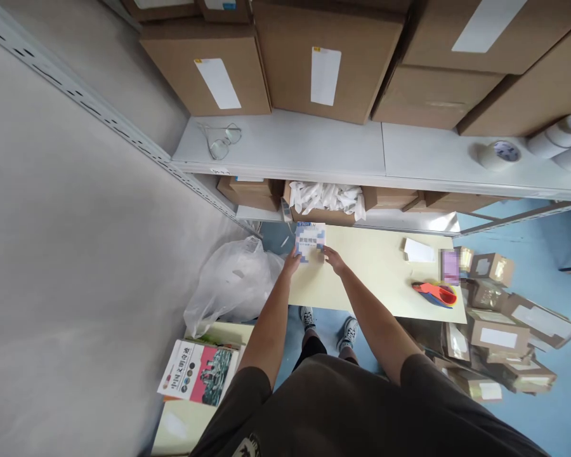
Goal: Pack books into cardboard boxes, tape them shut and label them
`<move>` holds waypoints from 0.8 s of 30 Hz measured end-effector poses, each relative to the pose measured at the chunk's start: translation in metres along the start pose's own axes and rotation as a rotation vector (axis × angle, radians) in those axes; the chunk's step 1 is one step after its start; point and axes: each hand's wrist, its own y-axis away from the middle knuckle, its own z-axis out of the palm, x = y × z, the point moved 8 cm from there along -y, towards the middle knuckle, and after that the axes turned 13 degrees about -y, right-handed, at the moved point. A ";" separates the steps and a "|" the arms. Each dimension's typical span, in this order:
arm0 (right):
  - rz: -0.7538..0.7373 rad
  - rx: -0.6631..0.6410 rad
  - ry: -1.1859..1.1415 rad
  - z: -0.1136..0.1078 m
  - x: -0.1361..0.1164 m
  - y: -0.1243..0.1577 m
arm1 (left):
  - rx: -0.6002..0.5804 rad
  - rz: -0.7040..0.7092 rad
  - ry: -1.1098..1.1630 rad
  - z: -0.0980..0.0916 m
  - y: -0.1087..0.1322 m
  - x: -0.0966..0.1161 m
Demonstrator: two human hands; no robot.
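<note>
A small blue and white package (309, 240) lies at the far left of a pale yellow table (375, 279). My left hand (292, 261) rests against the package's near left corner, fingers curled on its edge. My right hand (332, 257) touches its near right corner, fingers bent on it. Both arms reach forward and down from my dark shirt. The package stays flat on the table between the two hands.
A red and blue tape dispenser (435, 294) and white paper (419, 251) lie on the table's right. Several small taped cartons (499, 330) are piled on the blue floor at right. A clear plastic bag (235, 282) and a magazine (198, 372) sit at left. Shelves (285, 143) hold big cartons, glasses (221, 141), tape rolls (499, 153).
</note>
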 end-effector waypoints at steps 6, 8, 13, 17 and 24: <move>-0.011 0.054 -0.005 -0.014 -0.010 0.024 | 0.048 0.121 0.040 -0.012 0.030 0.009; -0.041 0.044 -0.009 -0.018 -0.017 0.035 | 0.071 0.180 0.059 -0.016 0.043 0.017; -0.172 -0.006 0.012 -0.031 -0.037 0.073 | 0.092 0.281 0.055 -0.016 0.087 0.045; -0.267 -0.076 0.118 -0.046 -0.048 0.105 | 0.129 0.364 -0.002 -0.013 0.135 0.066; -0.357 -0.260 0.287 -0.057 -0.027 0.163 | 0.269 0.287 -0.056 0.002 0.253 0.025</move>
